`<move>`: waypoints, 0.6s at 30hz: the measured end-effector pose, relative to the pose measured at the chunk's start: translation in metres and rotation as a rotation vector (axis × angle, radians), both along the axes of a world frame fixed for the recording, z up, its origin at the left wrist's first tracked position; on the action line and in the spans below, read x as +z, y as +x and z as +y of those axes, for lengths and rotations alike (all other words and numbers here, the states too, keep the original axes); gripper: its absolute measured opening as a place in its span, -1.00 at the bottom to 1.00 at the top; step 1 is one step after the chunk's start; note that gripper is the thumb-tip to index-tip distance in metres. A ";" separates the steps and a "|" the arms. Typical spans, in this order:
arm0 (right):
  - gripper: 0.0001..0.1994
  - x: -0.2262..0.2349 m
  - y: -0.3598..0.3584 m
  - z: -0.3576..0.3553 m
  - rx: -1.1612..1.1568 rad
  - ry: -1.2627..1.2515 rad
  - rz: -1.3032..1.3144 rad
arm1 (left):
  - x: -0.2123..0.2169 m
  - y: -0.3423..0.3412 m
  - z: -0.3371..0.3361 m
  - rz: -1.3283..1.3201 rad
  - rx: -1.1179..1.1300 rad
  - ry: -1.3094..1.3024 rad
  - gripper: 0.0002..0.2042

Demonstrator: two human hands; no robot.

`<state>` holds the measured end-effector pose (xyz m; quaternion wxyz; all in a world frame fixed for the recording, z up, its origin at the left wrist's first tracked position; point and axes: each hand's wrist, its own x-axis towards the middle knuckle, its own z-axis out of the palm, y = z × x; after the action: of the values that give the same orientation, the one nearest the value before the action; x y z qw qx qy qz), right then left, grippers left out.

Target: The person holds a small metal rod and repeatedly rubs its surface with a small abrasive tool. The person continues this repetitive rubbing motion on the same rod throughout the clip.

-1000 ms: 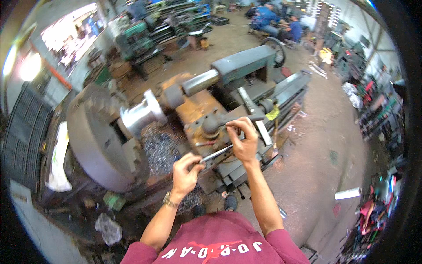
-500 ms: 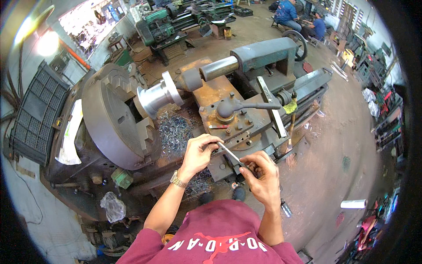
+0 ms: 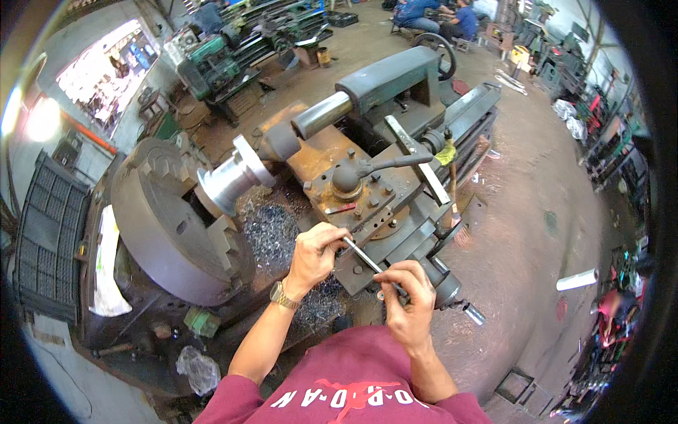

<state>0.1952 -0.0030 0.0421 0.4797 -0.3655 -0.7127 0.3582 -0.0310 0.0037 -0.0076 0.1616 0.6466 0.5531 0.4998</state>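
Observation:
Between my two hands, in front of the lathe, is a slim, straight silver metal bar with a darker end (image 3: 363,255). My left hand (image 3: 315,258), with a gold watch at its wrist, pinches the bar's far end. The fingers of my right hand (image 3: 410,300) are closed round the near, darker end and partly hide it. Just beyond my hands is the lathe's tool post with a ball-shaped clamp handle (image 3: 346,181). A shiny flanged metal workpiece (image 3: 229,182) sits between the chuck (image 3: 173,226) and the tailstock (image 3: 395,78).
Metal shavings (image 3: 270,237) lie below the workpiece. A flat steel bar (image 3: 418,161) rests across the carriage, beside a brush (image 3: 459,230). A crank handle (image 3: 472,311) sticks out near my right hand. Two people (image 3: 458,25) sit at the far right; a green machine (image 3: 205,67) stands behind.
My view has turned, so the lathe appears farther left and tilted. Both hands still hold the bar; my right hand has come slightly lower, and the crank handle now shows beside it.

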 end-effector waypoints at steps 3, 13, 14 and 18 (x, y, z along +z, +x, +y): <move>-0.88 -0.016 -0.006 0.013 -0.174 -0.004 0.079 | -0.003 0.002 -0.001 0.101 0.048 0.051 -0.77; -0.81 -0.050 -0.044 0.086 -0.634 -0.164 0.908 | 0.004 0.010 -0.002 0.053 0.082 0.062 -0.84; -0.79 -0.052 -0.045 0.090 -0.650 -0.193 0.939 | 0.005 0.009 -0.002 0.060 0.066 0.052 -0.84; -0.79 -0.057 -0.056 0.139 -0.676 -0.360 1.085 | 0.008 0.008 0.002 0.055 0.047 0.000 -0.83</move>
<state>0.1390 0.1364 -0.0152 0.7878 -0.4112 -0.1454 0.4349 -0.0229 0.0053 0.0007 0.1345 0.6470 0.5723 0.4856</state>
